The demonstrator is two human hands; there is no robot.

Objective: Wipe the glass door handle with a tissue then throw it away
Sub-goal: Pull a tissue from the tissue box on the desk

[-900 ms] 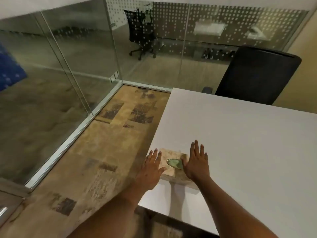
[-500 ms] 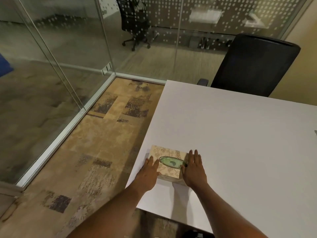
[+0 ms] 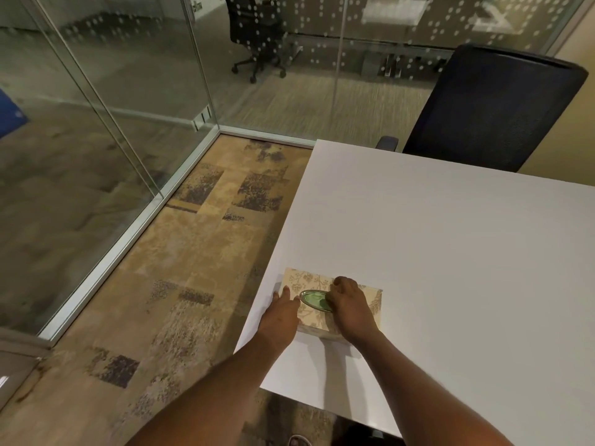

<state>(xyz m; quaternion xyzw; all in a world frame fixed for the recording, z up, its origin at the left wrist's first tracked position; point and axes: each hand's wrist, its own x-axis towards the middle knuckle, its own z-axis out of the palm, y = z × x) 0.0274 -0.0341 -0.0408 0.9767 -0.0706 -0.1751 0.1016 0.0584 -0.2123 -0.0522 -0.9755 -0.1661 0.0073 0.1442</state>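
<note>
- Near the left edge of the white table (image 3: 450, 252) sits a tan tissue box (image 3: 375, 299) with a leafy print; no brand or writing on it can be read.
- Left hand (image 3: 280, 313) lies against the box's left side, fingers loose and flat, gripping nothing.
- Right hand (image 3: 349, 305) rests on the box's top, fingers curled at the green oval opening (image 3: 312, 299); whether they pinch a tissue cannot be told.
- Beyond the table's far edge stands a black chair (image 3: 492, 107).

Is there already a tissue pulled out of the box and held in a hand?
No: the right hand only reaches into the tissue box opening while the left hand steadies its side, and no tissue shows.
</note>
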